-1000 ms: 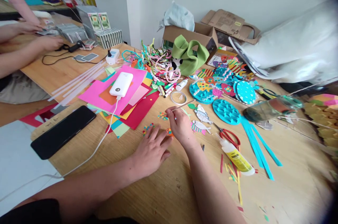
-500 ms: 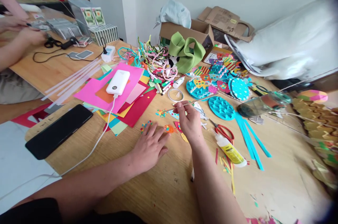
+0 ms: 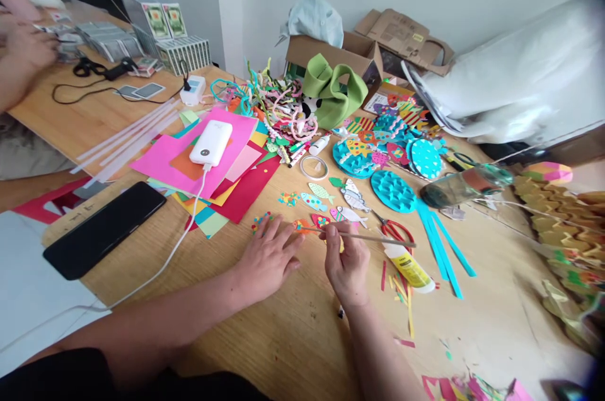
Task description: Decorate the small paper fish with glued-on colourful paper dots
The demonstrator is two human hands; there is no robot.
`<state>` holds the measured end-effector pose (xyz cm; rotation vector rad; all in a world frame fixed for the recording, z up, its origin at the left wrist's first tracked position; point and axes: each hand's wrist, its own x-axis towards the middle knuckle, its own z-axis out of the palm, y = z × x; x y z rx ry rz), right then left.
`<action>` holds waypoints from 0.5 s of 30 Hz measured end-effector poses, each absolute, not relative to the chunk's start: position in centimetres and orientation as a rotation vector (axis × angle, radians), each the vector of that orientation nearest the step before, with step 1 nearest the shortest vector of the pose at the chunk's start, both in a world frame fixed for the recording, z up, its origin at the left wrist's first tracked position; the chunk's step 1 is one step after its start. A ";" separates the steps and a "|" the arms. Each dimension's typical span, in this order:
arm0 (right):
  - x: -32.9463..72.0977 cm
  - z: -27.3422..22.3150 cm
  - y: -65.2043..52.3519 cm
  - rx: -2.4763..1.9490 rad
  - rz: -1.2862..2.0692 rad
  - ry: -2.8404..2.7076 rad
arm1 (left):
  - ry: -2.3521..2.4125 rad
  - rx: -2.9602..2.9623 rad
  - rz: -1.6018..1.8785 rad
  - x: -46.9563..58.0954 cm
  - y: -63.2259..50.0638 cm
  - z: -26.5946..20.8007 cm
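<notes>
My left hand (image 3: 267, 259) lies flat on the table with its fingers spread, touching the left side of an orange paper fish (image 3: 302, 225). Small coloured paper dots (image 3: 262, 221) lie by its fingertips, and another cluster of dots (image 3: 288, 198) is farther back. Between thumb and fingers, my right hand (image 3: 348, 265) pinches a thin wooden stick (image 3: 387, 241). The stick's left end is at the orange fish; whether it touches is unclear. Behind my right hand are a red paper fish (image 3: 320, 220), a blue fish (image 3: 313, 202), a green fish (image 3: 321, 191) and a white fish (image 3: 348, 217).
Right of my hand lie red-handled scissors (image 3: 401, 232), a glue bottle (image 3: 412, 270) and blue strips (image 3: 437, 246). Left are coloured paper sheets (image 3: 154, 161), a white power bank (image 3: 211, 144) with its cable, and a black phone (image 3: 104, 229). A co-worker's hand (image 3: 31, 45) is at far left.
My right hand has moved nearer to me with the stick, whose tip has gone from the far dot cluster to the orange fish. My left hand stays in place.
</notes>
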<state>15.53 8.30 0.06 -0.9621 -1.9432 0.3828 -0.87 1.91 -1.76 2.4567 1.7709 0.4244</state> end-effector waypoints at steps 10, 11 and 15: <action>15.9 -1.2 8.0 -0.896 0.332 -2.006 | 1.768 2.435 0.426 -1.0 1.9 -1.8; 15.9 -1.3 8.0 -0.898 0.336 -2.006 | 1.766 2.435 0.427 -1.0 2.0 -1.8; 16.0 -1.6 8.0 -0.921 0.367 -2.000 | 1.764 2.424 0.426 -0.9 1.9 -1.7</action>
